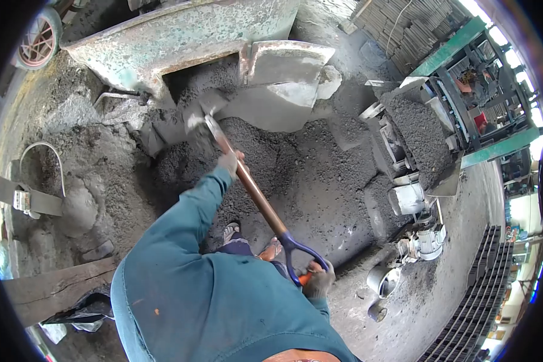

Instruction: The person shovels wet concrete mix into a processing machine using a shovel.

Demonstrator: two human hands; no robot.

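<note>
Both hands grip the shovel (247, 181): left hand (230, 161) mid-shaft, right hand (317, 282) with fingers wrapped round the handle. Its blade bites the grey mix (320, 175) at twelve o'clock, and much of the pile remains unshovelled.

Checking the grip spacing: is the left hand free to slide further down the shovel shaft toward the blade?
Probably yes: the left hand grips the shovel shaft, and the wood between it and the blade looks bare.

We extend the left arm forward in its teal sleeve, with the left hand (229, 161) gloved and closed in a full grip. We keep the right hand (318, 282), also gloved, closed and drawn in close to the torso, elbow bent.
</note>
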